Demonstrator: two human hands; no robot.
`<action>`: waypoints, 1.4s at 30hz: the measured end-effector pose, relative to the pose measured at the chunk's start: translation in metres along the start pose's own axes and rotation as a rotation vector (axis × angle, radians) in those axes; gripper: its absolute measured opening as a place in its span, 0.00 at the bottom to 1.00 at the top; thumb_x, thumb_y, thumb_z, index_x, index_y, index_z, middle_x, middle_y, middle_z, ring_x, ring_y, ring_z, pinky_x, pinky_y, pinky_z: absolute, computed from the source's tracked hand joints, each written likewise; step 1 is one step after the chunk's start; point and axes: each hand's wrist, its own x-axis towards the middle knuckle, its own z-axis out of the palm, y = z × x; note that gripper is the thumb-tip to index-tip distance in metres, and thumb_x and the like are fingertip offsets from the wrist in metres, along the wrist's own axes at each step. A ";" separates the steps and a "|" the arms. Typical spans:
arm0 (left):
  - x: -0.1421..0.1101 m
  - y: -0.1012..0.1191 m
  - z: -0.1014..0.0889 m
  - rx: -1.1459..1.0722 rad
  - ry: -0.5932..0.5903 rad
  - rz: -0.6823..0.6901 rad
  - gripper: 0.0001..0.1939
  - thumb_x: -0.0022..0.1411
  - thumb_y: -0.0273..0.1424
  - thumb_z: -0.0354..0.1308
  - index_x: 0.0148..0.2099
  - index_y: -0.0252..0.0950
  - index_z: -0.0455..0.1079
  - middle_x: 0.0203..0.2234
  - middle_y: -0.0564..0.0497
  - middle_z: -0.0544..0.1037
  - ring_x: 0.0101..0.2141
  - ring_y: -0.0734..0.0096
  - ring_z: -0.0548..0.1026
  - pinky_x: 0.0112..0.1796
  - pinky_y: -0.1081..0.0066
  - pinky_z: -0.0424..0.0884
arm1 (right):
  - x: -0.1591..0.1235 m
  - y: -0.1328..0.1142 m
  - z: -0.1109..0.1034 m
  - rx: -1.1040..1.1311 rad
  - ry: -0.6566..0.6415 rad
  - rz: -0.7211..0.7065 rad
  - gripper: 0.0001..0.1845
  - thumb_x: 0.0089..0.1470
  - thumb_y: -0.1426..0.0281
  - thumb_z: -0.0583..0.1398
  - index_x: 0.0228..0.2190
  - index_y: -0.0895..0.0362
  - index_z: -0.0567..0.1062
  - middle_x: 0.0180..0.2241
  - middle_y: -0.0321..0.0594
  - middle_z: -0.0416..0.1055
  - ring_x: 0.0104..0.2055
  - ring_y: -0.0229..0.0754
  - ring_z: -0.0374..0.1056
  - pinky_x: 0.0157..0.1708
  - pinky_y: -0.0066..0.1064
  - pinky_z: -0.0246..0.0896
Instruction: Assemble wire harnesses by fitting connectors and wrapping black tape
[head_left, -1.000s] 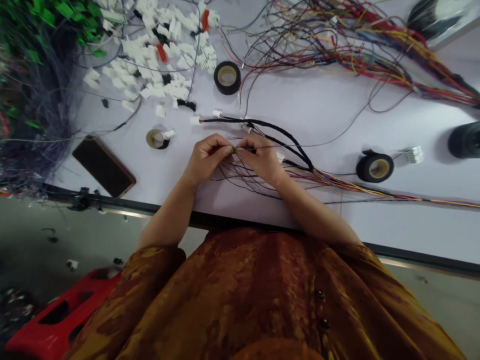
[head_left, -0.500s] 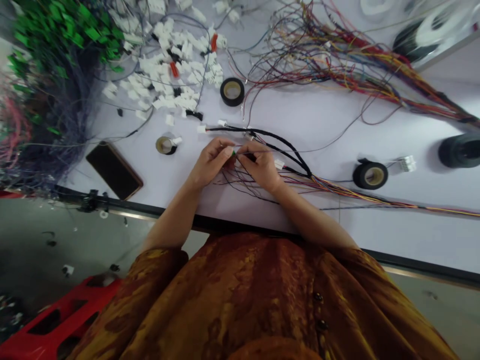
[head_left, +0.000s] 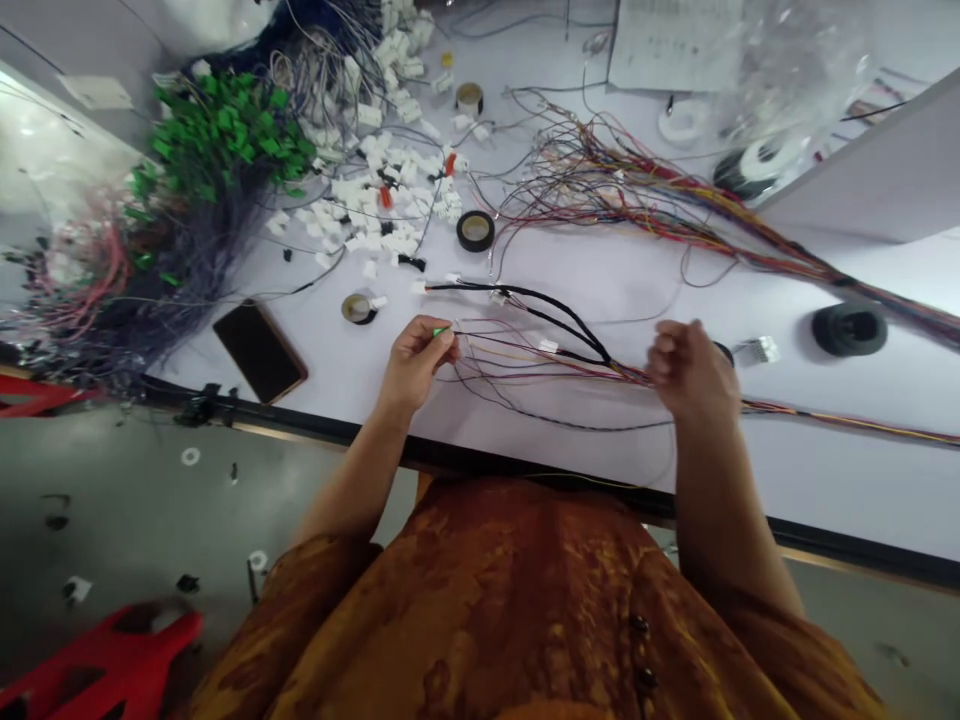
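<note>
My left hand point(head_left: 417, 368) is closed, pinching a small green connector point(head_left: 440, 331) between thumb and fingers. Thin wires run from the connector rightward into a wire harness point(head_left: 622, 372). My right hand point(head_left: 694, 372) hovers over the harness to the right, its fingers curled and smeared by motion; whether it holds anything cannot be made out. Black-sleeved branches point(head_left: 540, 293) of the harness arch above the loose wires, and one ends in a white connector point(head_left: 420, 287). Another white connector point(head_left: 548, 346) lies between my hands. Partly hidden behind my right hand is a black tape roll point(head_left: 724, 353).
Left of my hands lie a phone point(head_left: 259, 350) and a small tape roll point(head_left: 358, 308). White connectors point(head_left: 367, 200) and green-ended wires point(head_left: 232, 135) are heaped beyond. Another tape roll point(head_left: 475, 231) and a wire bundle point(head_left: 697, 200) lie farther back; a black spool point(head_left: 849, 328) stands right.
My right hand has left the green connector and swung right over the harness. My left hand still holds the connector. The head view has shifted, showing more of the table's far side.
</note>
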 end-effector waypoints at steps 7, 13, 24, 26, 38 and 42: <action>-0.010 0.003 0.000 0.017 -0.016 0.063 0.17 0.56 0.42 0.69 0.41 0.38 0.72 0.26 0.55 0.77 0.27 0.78 0.77 0.32 0.75 0.75 | -0.017 -0.006 -0.032 0.113 0.082 -0.019 0.15 0.50 0.58 0.65 0.24 0.54 0.68 0.21 0.29 0.58 0.17 0.29 0.53 0.11 0.20 0.46; -0.026 0.007 0.004 0.033 -0.009 0.130 0.14 0.59 0.40 0.67 0.42 0.38 0.72 0.27 0.55 0.77 0.27 0.77 0.76 0.32 0.76 0.74 | 0.016 0.000 0.038 -0.028 0.179 0.087 0.12 0.56 0.65 0.63 0.29 0.55 0.65 0.28 0.34 0.72 0.19 0.29 0.62 0.14 0.18 0.57; -0.034 0.004 0.005 -0.008 -0.006 0.183 0.13 0.59 0.39 0.68 0.41 0.36 0.73 0.26 0.54 0.77 0.26 0.77 0.75 0.31 0.75 0.73 | 0.004 -0.018 0.067 -0.580 -0.392 -0.410 0.14 0.59 0.58 0.59 0.39 0.54 0.75 0.27 0.34 0.70 0.24 0.33 0.63 0.25 0.25 0.57; -0.035 0.004 0.004 -0.011 -0.014 0.199 0.13 0.60 0.39 0.67 0.41 0.37 0.73 0.26 0.54 0.77 0.26 0.77 0.75 0.31 0.75 0.74 | 0.017 -0.008 0.053 -0.997 -0.362 -0.445 0.15 0.61 0.60 0.56 0.31 0.56 0.76 0.25 0.36 0.70 0.27 0.37 0.65 0.30 0.28 0.57; -0.023 -0.017 0.009 -0.120 0.118 0.081 0.21 0.50 0.44 0.72 0.38 0.35 0.71 0.23 0.55 0.76 0.22 0.80 0.74 0.27 0.78 0.72 | -0.033 -0.066 0.036 -1.192 -0.095 -1.129 0.24 0.63 0.56 0.54 0.19 0.55 0.66 0.27 0.42 0.66 0.33 0.43 0.64 0.37 0.36 0.59; -0.020 -0.012 0.008 -0.044 0.077 0.152 0.18 0.55 0.44 0.69 0.39 0.35 0.71 0.24 0.55 0.76 0.24 0.78 0.75 0.28 0.77 0.72 | 0.002 -0.057 -0.016 -1.599 0.272 -0.488 0.17 0.59 0.60 0.56 0.26 0.58 0.75 0.35 0.50 0.72 0.36 0.48 0.67 0.36 0.39 0.60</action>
